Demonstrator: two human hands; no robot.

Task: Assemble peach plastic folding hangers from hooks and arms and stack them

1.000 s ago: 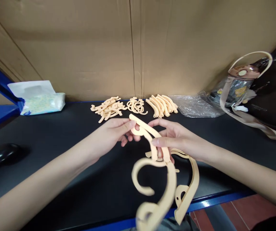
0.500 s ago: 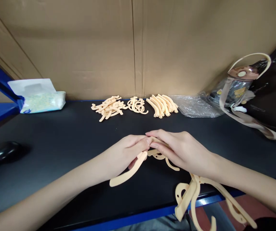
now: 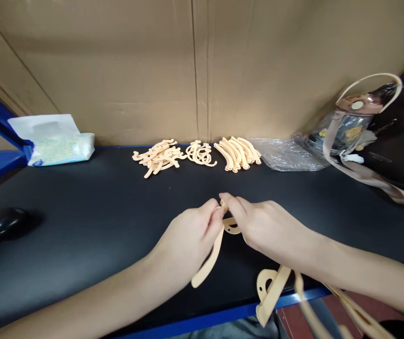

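The left hand (image 3: 194, 238) grips a curved beige strip (image 3: 209, 266) tightly above the surface (image 3: 99, 202), the right hand (image 3: 267, 226) pinching a small beige end (image 3: 224, 205) against it, so uneven force could make the strip slip or snap.

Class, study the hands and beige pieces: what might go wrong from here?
The left hand and right hand cover much of the gripped beige piece, so it might slip or bend unnoticed.

Another beige part overhangs the blue desk edge; a nudge could send it to the floor.
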